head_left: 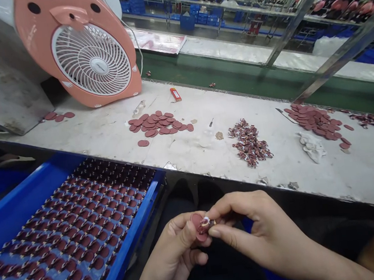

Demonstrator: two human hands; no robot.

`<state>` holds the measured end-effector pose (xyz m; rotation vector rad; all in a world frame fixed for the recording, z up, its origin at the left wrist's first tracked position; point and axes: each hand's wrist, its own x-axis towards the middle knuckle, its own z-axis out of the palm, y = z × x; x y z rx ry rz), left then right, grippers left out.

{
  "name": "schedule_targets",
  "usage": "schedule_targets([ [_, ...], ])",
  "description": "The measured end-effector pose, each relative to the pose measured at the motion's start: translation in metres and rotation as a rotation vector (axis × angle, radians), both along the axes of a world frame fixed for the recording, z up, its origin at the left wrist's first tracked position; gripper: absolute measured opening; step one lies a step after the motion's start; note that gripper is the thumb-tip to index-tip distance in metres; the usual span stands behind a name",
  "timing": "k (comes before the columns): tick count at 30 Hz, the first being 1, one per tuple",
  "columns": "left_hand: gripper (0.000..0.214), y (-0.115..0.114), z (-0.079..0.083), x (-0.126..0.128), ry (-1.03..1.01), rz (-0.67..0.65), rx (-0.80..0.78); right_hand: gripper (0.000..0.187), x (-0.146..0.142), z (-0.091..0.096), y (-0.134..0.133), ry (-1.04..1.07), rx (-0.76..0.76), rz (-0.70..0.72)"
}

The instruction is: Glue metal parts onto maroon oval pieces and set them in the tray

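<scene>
Two bare hands worked close together above the person's dark lap, both clamped on one small maroon piece (200,226), which was held just short of the near edge of the white workbench (201,149). The left hand (168,262) supported it from behind, with the thumb pressed against the round maroon face, while the right hand (260,230) pinched its pale middle between thumb and forefinger. Exactly how the pale part met the maroon part was too small to tell. Holding so small a piece at the fingertips, with both hands braced near each other, looked like sound practice: it kept the piece steady and left the pale part in plain sight. Light, even pressure seemed wiser than a hard squeeze, as the maroon material looked soft and could mark. Just left of the hands sat a blue tray (128,248) filled with maroon pieces in neat, closely spaced rows. Farther off on the workbench lay loose maroon discs (156,123), a heap of small maroon-and-white parts (249,143), and an orange lighter (175,94).
</scene>
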<state>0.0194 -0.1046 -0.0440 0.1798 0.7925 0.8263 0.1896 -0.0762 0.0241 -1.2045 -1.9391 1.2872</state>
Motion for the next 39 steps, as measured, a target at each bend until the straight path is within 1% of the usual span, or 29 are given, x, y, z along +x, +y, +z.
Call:
schedule_targets([
  [11,0.022,-0.001,-0.002,-0.002,-0.012,0.015,0.004,0.010,-0.001,0.006,0.001,-0.049,0.036,0.062],
  [19,0.027,-0.006,-0.005,-0.002,0.000,0.061,-0.011,0.009,-0.002,0.008,0.001,-0.097,0.104,0.113],
  [23,0.028,-0.008,-0.003,-0.001,-0.011,0.072,0.000,0.008,-0.003,0.009,-0.001,-0.087,0.114,0.123],
  [30,0.030,-0.008,0.007,0.000,-0.006,0.089,0.003,0.009,-0.006,0.011,-0.005,-0.063,0.140,0.122],
  [39,0.030,-0.010,0.002,0.000,-0.029,0.110,-0.007,0.009,-0.006,0.008,-0.004,-0.045,0.122,0.119],
])
